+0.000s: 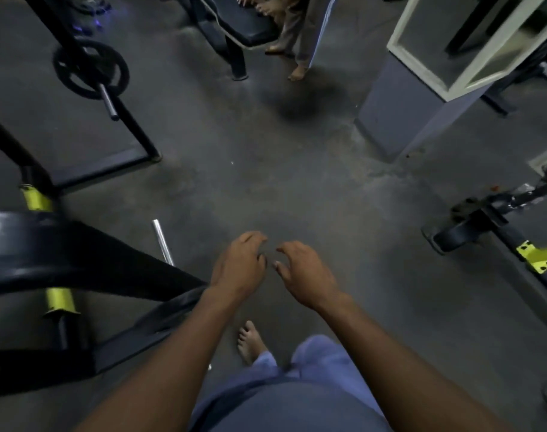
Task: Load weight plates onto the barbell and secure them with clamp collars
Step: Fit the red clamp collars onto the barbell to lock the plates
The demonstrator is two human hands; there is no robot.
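My left hand [239,265] and my right hand [303,272] hover side by side over the grey floor, fingers curled and apart, holding nothing. A chrome barbell sleeve end [162,241] pokes out to the left of my left hand, behind a black rack frame. A large black weight plate [20,244] sits on that bar at the left edge. Farther off, at upper left, a smaller black plate [90,70] rides on another bar with a steel sleeve [107,102]. No clamp collar is visible.
Black rack frames with yellow fittings [35,199] stand at left. Another black and yellow machine base [471,226] is at right. A blue-grey pillar [400,110] stands at upper right. A bench [235,23] and a person's legs [292,42] are at the top. My bare foot [250,341] is below my hands.
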